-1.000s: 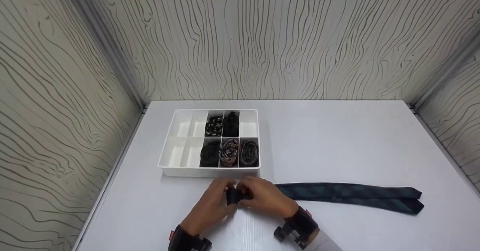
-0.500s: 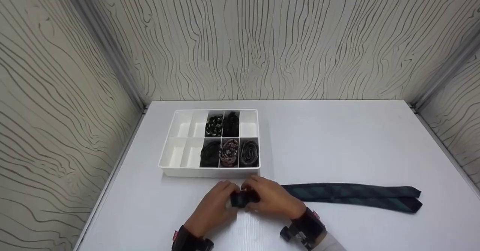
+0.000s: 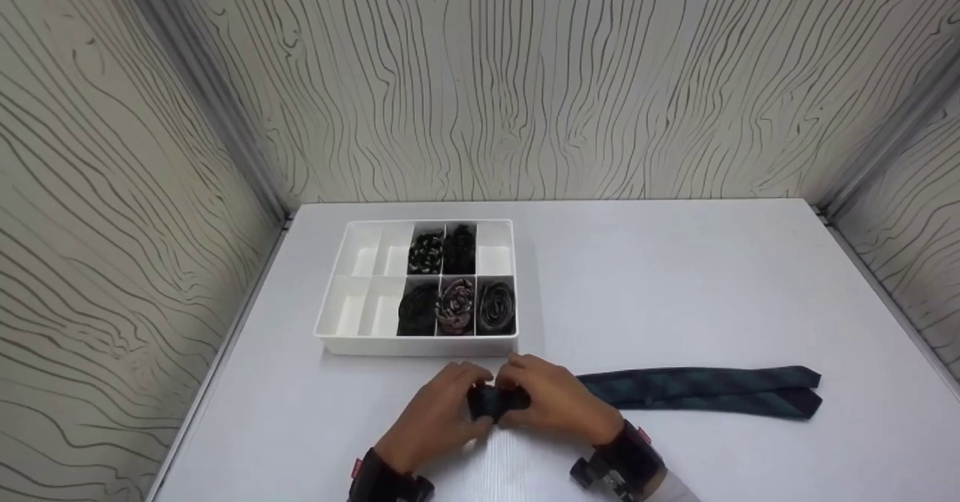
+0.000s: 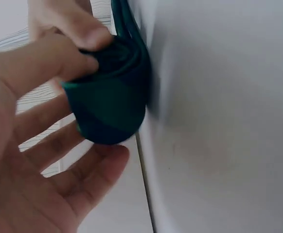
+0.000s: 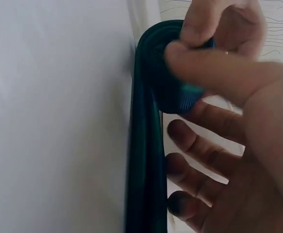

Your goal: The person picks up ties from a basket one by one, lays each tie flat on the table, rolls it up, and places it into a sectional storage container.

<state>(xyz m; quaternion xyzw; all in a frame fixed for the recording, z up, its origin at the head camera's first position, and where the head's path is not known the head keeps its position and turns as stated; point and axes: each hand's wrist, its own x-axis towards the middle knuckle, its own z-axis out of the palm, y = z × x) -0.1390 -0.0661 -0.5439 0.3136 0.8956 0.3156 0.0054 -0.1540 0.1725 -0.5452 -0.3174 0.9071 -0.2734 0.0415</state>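
Note:
A dark green and navy necktie [image 3: 705,391] lies doubled along the table, its two pointed ends to the right. Its other end is wound into a roll [image 4: 110,104] between the two hands. My left hand [image 3: 439,416] pinches the left side of the roll, thumb on the near edge and fingers behind. From the right side, my right hand [image 3: 559,401] grips the same roll with thumb and index finger. In the right wrist view the coil [image 5: 163,53] shows its layers edge-on, and the flat part of the tie runs away from it along the table.
Just beyond the hands stands a white divided box [image 3: 420,345]. Several of its compartments hold rolled ties, among them a grey striped roll [image 3: 496,307] and a brown patterned roll [image 3: 456,305]. Wood-grain panels [image 3: 480,82] rise behind and beside the white table [image 3: 660,277].
Both hands have shifted a little to the right with the roll. The tie's pointed ends now lie slightly further left, and less of its flat length shows.

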